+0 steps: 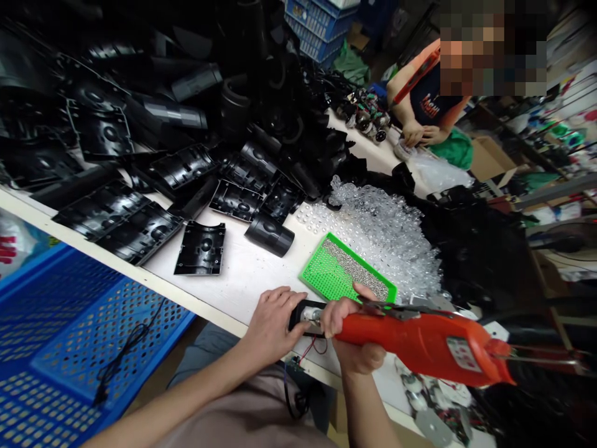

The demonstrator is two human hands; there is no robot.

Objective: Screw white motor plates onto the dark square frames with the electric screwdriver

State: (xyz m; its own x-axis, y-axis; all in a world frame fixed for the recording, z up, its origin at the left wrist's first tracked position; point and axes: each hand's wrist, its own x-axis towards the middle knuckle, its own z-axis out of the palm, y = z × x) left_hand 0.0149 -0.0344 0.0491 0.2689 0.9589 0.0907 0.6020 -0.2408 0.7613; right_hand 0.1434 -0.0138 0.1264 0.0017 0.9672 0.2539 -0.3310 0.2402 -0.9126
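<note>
My right hand (349, 330) is wrapped round an orange electric screwdriver (415, 345), which lies nearly level with its tip pointing left. Under that tip sits a black plastic housing (295, 316) with a whitish part inside; the exact contact is hidden by my fingers. My left hand (275, 320) grips the housing from the left, thumb near the whitish part. Thin red wires and a small circuit board (295, 366) hang at the table's front edge. Just beyond my hands lies a green perforated tray (321, 274) with many small metal screws at its far side.
Black half-shell housings (200, 249) lie in a large heap at left. Clear plastic pieces (387, 230) are piled behind the tray. A blue crate (93, 336) stands below the table's left edge. Across the table, another person's hands (420, 134) hold something pale.
</note>
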